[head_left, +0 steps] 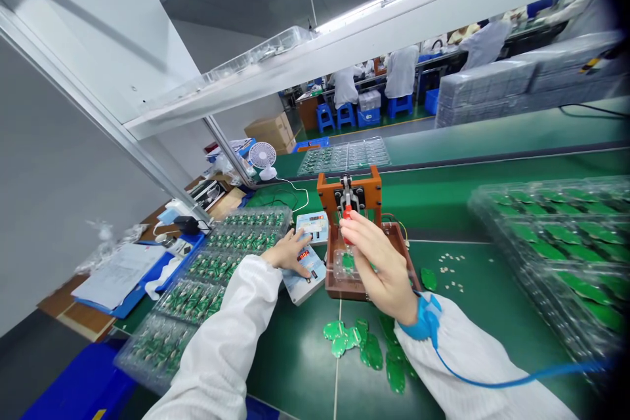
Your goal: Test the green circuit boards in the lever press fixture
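My right hand (381, 262), with a blue wrist strap (424, 319) at the cuff, is closed around the red handle (347, 213) of a toggle clamp. That clamp belongs to an orange-and-brown test fixture (374, 187). Under it, a green circuit board (348, 261) shows partly through a clear plate; my fingers cover the rest. My left hand (290, 252) lies with fingers spread on two pale boxes with digital displays, the nearer box (304, 279) and the farther box (315, 226). Several loose green boards (371, 351) lie in front of the fixture, some partly hidden by my right sleeve.
On the left, stacked clear trays (194, 298) hold populated boards. To the right, another tray stack (556, 236) holds green boards. Small pale parts (451, 270) lie scattered beside a single board (428, 279). A white fan (262, 156) stands behind, below an overhead shelf (256, 88).
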A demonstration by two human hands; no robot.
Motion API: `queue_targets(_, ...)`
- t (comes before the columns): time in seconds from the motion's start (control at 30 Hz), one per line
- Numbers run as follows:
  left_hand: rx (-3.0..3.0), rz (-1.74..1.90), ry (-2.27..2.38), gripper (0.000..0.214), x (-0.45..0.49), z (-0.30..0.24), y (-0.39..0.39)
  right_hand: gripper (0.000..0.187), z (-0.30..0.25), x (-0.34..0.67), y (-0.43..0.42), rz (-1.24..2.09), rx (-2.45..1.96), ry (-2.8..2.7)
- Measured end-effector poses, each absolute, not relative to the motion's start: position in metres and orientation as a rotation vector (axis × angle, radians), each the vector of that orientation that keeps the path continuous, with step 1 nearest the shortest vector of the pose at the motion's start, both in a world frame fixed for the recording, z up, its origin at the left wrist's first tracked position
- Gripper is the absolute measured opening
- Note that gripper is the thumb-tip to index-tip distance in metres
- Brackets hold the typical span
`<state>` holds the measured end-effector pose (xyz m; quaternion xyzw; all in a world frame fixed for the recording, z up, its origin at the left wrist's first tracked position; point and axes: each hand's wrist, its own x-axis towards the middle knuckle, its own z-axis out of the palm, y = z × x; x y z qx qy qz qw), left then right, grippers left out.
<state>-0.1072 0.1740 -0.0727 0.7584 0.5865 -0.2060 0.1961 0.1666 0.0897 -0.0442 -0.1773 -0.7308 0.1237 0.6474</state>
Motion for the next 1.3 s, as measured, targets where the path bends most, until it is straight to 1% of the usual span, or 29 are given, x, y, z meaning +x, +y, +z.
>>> queue_targets(0.23, 2.146, -0.583, 1.642, 0.142, -0.108, -0.077, 0.174, 0.07, -0.045, 0.165, 0.089, 0.285, -0.407, -1.67)
queue_targets(0.5, 2.126, -0.621, 1.655, 0.144, -0.104, -0.07, 0.172, 0.07, -0.043, 0.167, 0.089, 0.249, -0.415, -1.681)
queue_targets(0.73, 2.12, -0.601, 1.621, 0.145, -0.111, -0.083, 0.175, 0.068, -0.045, 0.166, 0.09, 0.22, -0.439, -1.673)
queue_targets(0.9, 2.093, -0.547, 1.652, 0.142, -0.109, -0.071, 0.169, 0.065, -0.047, 0.163, 0.089, 0.219, -0.457, -1.673)
queue_targets(0.93, 2.111, -0.483, 1.681, 0.138, -0.106, -0.068, 0.163, 0.065, -0.047, 0.163, 0.089, 0.216, -0.458, -1.672)
queue_targets(0.97, 2.143, -0.379, 1.718, 0.129, -0.102, -0.065, 0.154, 0.064, -0.047, 0.163, 0.089, 0.216, -0.46, -1.673)
queue_targets(1.0, 2.19, -0.227, 1.748, 0.114, -0.097, -0.064, 0.143, 0.064, -0.047, 0.163, 0.089, 0.219, -0.462, -1.673)
queue_targets(1.03, 2.242, -0.03, 1.762, 0.091, -0.091, -0.063, 0.131, 0.063, -0.046, 0.163, 0.089, 0.226, -0.466, -1.675)
queue_targets(1.1, 2.34, 0.455, 1.684, 0.031, -0.075, -0.063, 0.101, 0.06, -0.043, 0.165, 0.089, 0.256, -0.474, -1.678)
queue_targets(1.13, 2.356, 0.684, 1.616, 0.012, -0.066, -0.063, 0.086, 0.057, -0.04, 0.167, 0.087, 0.279, -0.476, -1.684)
queue_targets(1.2, 2.406, 1.003, 1.451, 0.02, -0.052, -0.055, 0.058, 0.05, -0.031, 0.171, 0.08, 0.343, -0.498, -1.678)
queue_targets(1.3, 2.46, 1.457, 1.268, 0.024, -0.049, -0.024, 0.025, 0.038, -0.006, 0.18, 0.051, 0.456, -0.581, -1.595)
